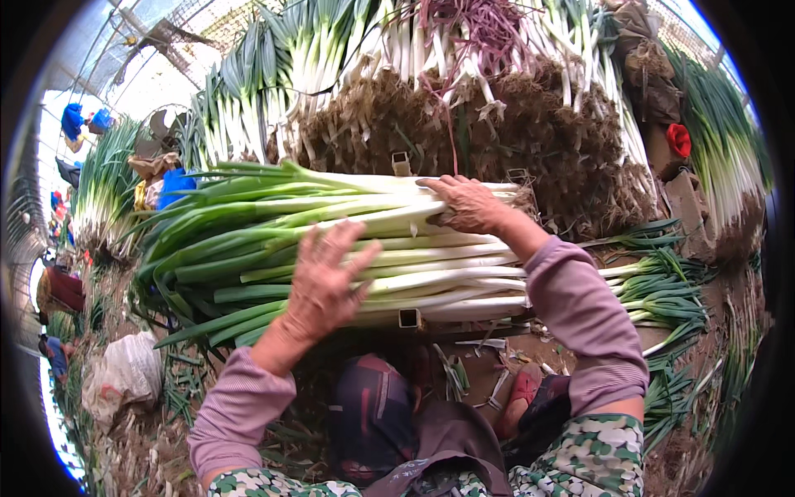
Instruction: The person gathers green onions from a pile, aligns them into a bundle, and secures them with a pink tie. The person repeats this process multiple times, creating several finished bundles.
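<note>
A thick pile of long green onions lies crosswise before me, green leaves to the left and white stalks to the right. It rests on a low rack with square metal tube ends. My left hand, slightly blurred, is over the middle of the pile with its fingers spread. Whether it touches the stalks I cannot tell. At the pile's far side, my right hand is curled over white stalks near the root end, thumb and fingers around them. A pinkish string runs down behind that hand.
Upright green onions with muddy roots form a wall behind the rack, a tangle of purplish strings on top. More green onions lie at right. A whitish plastic bag sits on the littered ground at left. My knee is below the rack.
</note>
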A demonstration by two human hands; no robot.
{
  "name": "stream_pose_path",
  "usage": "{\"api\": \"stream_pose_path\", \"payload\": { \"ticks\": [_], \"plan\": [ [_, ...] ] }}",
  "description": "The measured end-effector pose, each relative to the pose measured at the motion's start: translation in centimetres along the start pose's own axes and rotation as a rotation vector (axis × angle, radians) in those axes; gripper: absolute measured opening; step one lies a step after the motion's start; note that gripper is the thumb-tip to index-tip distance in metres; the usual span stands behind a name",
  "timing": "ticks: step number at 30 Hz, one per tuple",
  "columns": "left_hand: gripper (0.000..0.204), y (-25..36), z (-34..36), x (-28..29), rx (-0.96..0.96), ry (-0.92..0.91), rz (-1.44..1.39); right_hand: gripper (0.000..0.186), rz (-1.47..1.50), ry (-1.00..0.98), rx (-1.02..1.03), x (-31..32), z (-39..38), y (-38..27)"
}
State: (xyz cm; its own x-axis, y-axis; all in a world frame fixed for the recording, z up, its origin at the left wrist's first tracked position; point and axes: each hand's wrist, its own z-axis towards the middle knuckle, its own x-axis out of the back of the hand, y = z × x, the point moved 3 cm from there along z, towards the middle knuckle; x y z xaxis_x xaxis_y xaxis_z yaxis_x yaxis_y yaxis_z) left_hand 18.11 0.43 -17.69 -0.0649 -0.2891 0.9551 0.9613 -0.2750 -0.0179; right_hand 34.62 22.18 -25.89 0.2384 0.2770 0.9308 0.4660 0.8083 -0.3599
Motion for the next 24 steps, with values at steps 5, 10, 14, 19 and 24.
{"api": "stream_pose_path", "payload": {
  "ticks": [5, 10, 14, 19, 24],
  "plan": [
    [0.065, -6.3, 0.3, -0.5, 0.250, -0.109, 0.295, 0.047, -0.060, 0.094, -0.055, -0.4, -4.1, 3.5],
    [0.072, -5.5, 4.7, 0.0, 0.017, -0.147, 0.347, 0.044, -0.104, 0.363, -0.002, -0.7, -6.9, 4.7],
    [0.082, -7.9, 5.7, -2.6, 0.187, -0.429, 0.328, 0.044, -0.077, 0.471, 0.034, -0.4, -8.0, 3.3],
    [0.070, -6.7, 5.1, -3.1, 0.147, -0.381, 0.314, 0.052, -0.088, 0.471, -0.011, -1.8, -9.9, 2.8],
    [0.063, -7.5, 6.3, -3.1, 0.224, -0.305, 0.116, 0.050, -0.068, 0.490, 0.022, -1.8, -9.8, 3.1]
  ]
}}
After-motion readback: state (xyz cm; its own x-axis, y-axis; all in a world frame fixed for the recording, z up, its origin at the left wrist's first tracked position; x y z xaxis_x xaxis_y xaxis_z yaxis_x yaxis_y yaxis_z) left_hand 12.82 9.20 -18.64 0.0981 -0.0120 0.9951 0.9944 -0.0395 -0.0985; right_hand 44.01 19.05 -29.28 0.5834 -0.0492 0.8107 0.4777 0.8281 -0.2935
